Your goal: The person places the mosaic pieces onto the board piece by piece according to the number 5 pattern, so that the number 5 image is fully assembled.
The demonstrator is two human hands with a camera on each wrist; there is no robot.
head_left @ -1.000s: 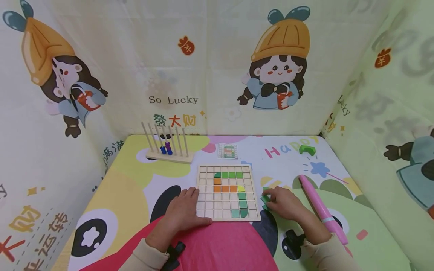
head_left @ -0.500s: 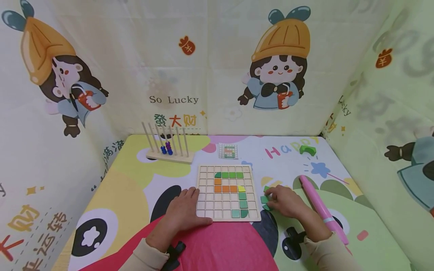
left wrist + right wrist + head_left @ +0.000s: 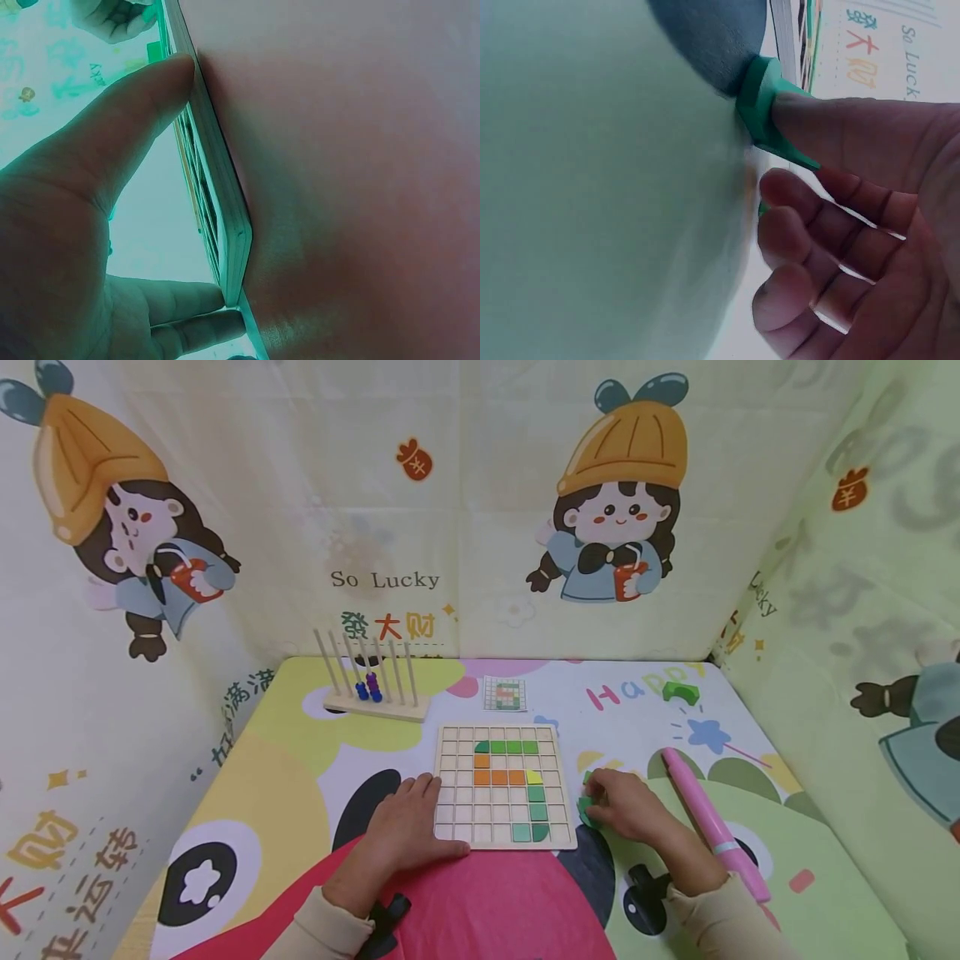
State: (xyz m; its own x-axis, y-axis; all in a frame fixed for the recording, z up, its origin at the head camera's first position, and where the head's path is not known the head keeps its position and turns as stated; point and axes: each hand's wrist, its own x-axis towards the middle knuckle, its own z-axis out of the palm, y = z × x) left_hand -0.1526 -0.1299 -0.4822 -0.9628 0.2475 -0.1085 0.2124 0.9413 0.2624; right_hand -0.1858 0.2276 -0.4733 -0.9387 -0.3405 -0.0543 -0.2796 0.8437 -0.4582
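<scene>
My left hand (image 3: 401, 827) rests at the near left corner of a square wooden grid board (image 3: 459, 814). Its thumb lies along the near edge and its fingers along the left side. On the board, green, orange and yellow tiles form an S-like figure. To the board's right, my right hand (image 3: 626, 806) is over several loose green tiles (image 3: 583, 812), partly hidden by its fingers. In the right wrist view the thumb touches a green tile (image 3: 756, 101) with a curved edge. The other fingers curl loosely, apart from that tile, with another bit of green behind them.
A small pattern card (image 3: 504, 693) lies beyond the board. Behind to the left stands a wooden peg rack (image 3: 375, 708) with blue and purple beads. A green arch block (image 3: 680, 693) sits far right, and a long pink tube (image 3: 701, 797) lies right of my right hand.
The right hand has shifted slightly among the green tiles, and the ones by its thumb now look closer together. My left hand and the board stay in place.
</scene>
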